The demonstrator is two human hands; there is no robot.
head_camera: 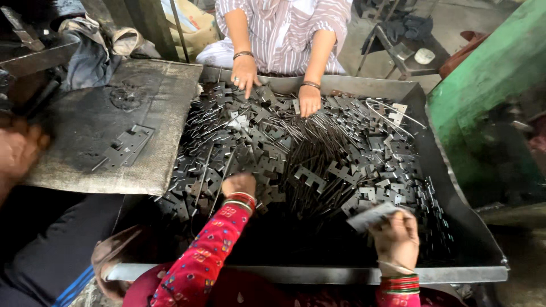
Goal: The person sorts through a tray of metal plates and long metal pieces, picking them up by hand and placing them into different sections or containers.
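A large metal tray (pixel 455 187) holds a heap of dark stamped hinge plates (pixel 267 142) and thin steel pins (pixel 318 136). My left hand (pixel 239 183), in a red patterned sleeve with red bangles, reaches into the heap's near left side with fingers curled down among the plates. My right hand (pixel 398 236) is closed on a flat grey hinge plate (pixel 372 216), blurred, just above the tray's near right part. Across the tray, another person's two hands (pixel 245 71) (pixel 310 99) rest on the plates.
A worn dark board (pixel 85 131) at left carries a few assembled hinges (pixel 128 145). A third person's blurred hand (pixel 20 148) is at the far left. A green machine body (pixel 489 85) stands right of the tray. A metal stool (pixel 406 54) sits behind.
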